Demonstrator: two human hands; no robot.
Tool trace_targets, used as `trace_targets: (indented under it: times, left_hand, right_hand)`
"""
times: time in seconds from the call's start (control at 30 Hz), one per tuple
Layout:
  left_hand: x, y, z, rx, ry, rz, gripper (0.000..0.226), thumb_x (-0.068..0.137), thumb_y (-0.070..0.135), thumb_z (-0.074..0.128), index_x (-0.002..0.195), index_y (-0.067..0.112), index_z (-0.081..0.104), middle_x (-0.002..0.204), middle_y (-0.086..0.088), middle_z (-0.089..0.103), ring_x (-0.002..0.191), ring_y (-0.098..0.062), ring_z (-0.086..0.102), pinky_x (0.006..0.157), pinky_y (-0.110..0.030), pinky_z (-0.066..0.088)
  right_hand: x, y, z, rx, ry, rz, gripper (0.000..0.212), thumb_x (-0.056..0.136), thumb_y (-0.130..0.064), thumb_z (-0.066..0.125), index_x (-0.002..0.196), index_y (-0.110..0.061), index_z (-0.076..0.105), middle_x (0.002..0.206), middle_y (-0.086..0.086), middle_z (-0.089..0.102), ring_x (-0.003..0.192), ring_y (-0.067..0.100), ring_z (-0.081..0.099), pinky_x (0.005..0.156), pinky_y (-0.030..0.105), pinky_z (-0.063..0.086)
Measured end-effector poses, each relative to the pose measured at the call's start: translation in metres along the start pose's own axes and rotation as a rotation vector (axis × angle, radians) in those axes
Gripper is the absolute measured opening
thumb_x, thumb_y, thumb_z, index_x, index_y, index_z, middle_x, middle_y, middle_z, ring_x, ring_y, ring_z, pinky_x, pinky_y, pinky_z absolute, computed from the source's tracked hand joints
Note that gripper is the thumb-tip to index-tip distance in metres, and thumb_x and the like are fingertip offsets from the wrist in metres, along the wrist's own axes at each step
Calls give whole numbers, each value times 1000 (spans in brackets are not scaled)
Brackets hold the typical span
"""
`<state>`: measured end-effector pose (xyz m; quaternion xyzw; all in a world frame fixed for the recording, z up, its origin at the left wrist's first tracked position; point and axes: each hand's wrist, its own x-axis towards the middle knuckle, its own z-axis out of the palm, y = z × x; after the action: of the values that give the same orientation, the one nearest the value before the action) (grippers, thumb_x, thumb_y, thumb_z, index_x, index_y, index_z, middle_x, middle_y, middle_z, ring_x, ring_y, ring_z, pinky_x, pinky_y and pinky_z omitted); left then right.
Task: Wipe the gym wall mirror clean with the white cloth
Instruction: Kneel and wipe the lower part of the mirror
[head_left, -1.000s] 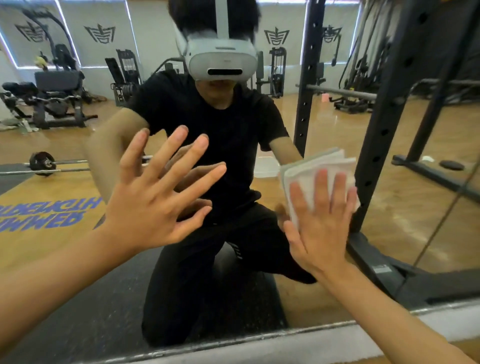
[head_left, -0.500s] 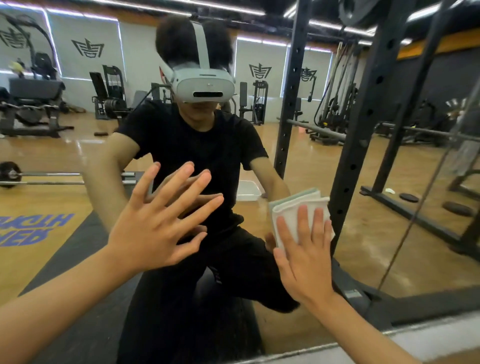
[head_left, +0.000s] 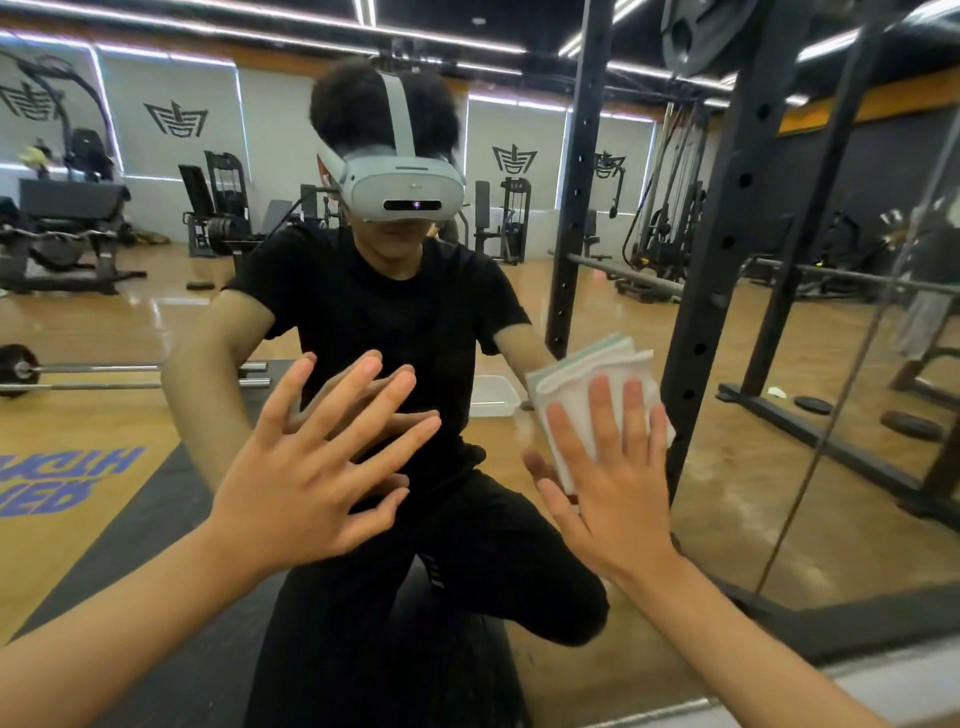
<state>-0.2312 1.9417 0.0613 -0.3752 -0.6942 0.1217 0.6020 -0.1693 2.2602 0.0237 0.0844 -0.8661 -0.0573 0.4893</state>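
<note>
Pressing the folded white cloth (head_left: 582, 376) flat against the mirror (head_left: 769, 457), your right hand (head_left: 615, 483) lies on it with straight fingers, cloth showing above the fingertips. Your left hand (head_left: 306, 467), spread and empty, is farther off, to its left.

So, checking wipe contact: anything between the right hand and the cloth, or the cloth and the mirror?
Nothing visible. The right hand presses flat on the white cloth, which lies against the mirror; the left hand is beside it.
</note>
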Motion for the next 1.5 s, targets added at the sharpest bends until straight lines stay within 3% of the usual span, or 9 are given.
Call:
trace_targets:
  times: [0.1,0.3,0.43,0.57,0.73,0.93,1.17,1.37,1.5]
  left_hand:
    - [-1,1,0,0,1,1,71,93,56,63,157,25,52,168,-15,37,157,-39,30,124,-67,18]
    - [0,1,-1,0,0,-5,73,92,56,63,157,26,51,169,-15,36,157,-39,30,124,-68,20]
    - [-1,0,-1,-7,-13,2,74,92,55,64,158,26,50,169,-15,35,157,-39,31,122,-69,23]
    - [-2,-1,-2,-25,9,-3,70,91,52,65,155,26,54,168,-13,38,156,-38,32,120,-69,26]
    - [0,-1,1,-41,17,-2,67,93,51,63,153,25,56,168,-13,38,157,-37,32,119,-71,26]
    - [6,8,-10,-101,-5,-51,65,89,45,65,150,23,60,166,-18,39,156,-40,32,121,-70,24]
    - [62,50,-4,-139,-23,55,71,94,49,58,157,21,42,170,-18,26,159,-35,23,129,-52,16]
    - [74,69,16,-31,-128,117,85,99,69,44,167,21,29,174,-17,22,161,-38,19,128,-57,16]
    - [73,72,21,79,-104,129,86,98,74,46,165,21,36,173,-17,24,160,-39,21,126,-58,18]
  right_hand:
    - [-17,21,-5,4,-51,11,63,110,-57,19,167,-30,15,176,13,0,161,42,0,124,70,14]
    - [100,-43,-41,103,149,250,69,109,-59,13,168,-26,-2,175,17,-8,160,45,-11,127,62,-8]
    - [123,-72,-45,94,118,17,71,107,-62,15,168,-26,11,175,15,-3,160,43,-9,126,66,-2]
    - [110,-13,-45,2,122,-196,66,108,-61,16,166,-29,16,175,12,2,162,39,-2,128,61,-1]
    - [73,82,-44,-24,134,177,69,108,-63,13,168,-32,-1,176,14,-5,161,38,-9,129,58,-5]
    - [67,64,-35,58,197,410,73,107,-64,9,169,-25,2,176,15,-6,161,40,-9,129,60,-5]
    - [65,67,-34,60,194,347,70,108,-61,10,169,-25,4,175,16,-3,161,41,-7,128,63,0]
    - [42,142,-35,-11,146,69,71,109,-59,32,168,-28,9,175,14,-2,161,41,-5,129,56,-6]
    - [24,183,-39,-14,181,336,72,108,-63,15,168,-27,0,175,15,-4,161,41,-6,128,63,4]
